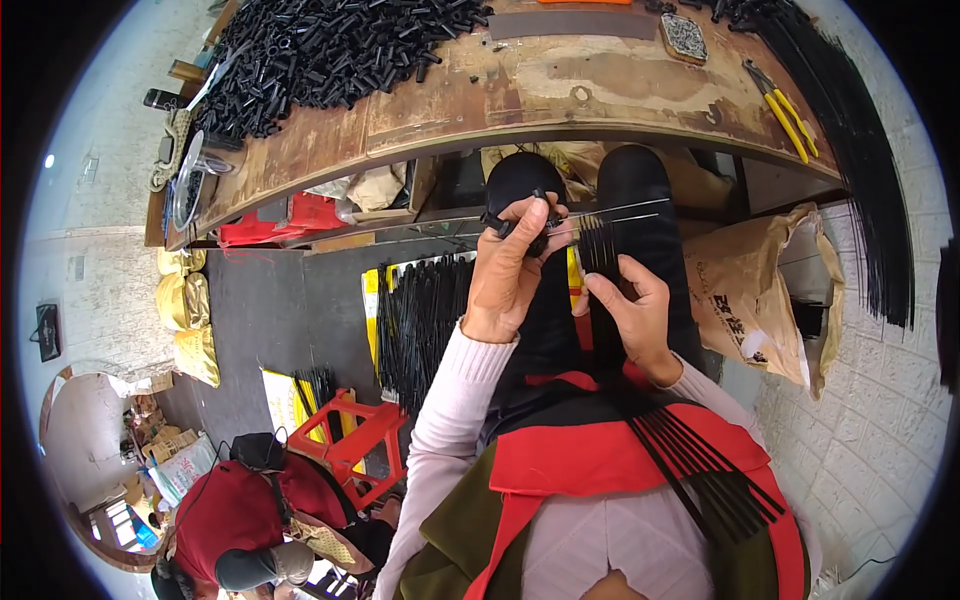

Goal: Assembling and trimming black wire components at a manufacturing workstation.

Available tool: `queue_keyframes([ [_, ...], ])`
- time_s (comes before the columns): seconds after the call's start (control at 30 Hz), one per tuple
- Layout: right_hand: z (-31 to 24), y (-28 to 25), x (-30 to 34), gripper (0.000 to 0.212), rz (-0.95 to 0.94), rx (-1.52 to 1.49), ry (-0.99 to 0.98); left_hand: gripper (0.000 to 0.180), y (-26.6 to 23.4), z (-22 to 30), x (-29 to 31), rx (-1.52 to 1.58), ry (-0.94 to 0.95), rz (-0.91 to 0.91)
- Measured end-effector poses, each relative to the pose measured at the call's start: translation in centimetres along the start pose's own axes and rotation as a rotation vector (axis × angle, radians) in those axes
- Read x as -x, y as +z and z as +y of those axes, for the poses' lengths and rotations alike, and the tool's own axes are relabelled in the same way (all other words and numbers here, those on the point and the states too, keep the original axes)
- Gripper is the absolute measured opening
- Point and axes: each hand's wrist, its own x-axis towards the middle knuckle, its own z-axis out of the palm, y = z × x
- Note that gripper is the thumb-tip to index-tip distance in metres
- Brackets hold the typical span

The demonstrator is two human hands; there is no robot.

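Note:
My left hand [508,268] is closed around small black tubular pieces [496,224], held over my knees. Thin bright metal rods [632,208] stick out from that hand toward the right. My right hand [642,312] pinches a bunch of long thin black rods. Their slim upper ends [597,238] fan out just beside the left fingers. Lower down, the same kind of black rods [715,470] spread across the red and black apron [560,460] on my lap. Whether the metal rods touch the black ones, I cannot tell.
A wooden workbench [450,110] curves ahead, bearing a heap of black tubes [310,60], yellow-handled pliers [785,120] and long black rods [840,110]. Black rod bundles [425,320] lie left. A red stool [365,440] and another person [250,520] are lower left; a torn sack [745,290] stands right.

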Motion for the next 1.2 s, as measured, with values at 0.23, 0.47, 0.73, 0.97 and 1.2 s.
queue_keyframes([
  [0.23,0.1,-0.2,-0.3,0.014,-0.051,0.0,0.001,0.023,0.8,0.0,0.1,-0.009,0.008,-0.011],
  [0.47,0.2,-0.3,-0.2,0.013,-0.045,-0.013,-0.011,0.032,1.2,-0.2,0.0,-0.089,0.063,-0.038],
  [0.73,0.4,-0.2,-0.1,0.014,-0.026,-0.01,-0.052,0.031,1.0,-0.4,-0.2,-0.066,0.11,-0.039],
  [0.97,0.4,-0.1,-0.2,0.013,-0.029,-0.008,-0.049,0.026,0.7,-0.2,-0.2,-0.077,0.052,-0.014],
  [1.2,0.5,0.1,-0.2,0.014,-0.02,-0.04,-0.044,0.037,1.0,-0.3,0.1,-0.031,0.072,-0.047],
])
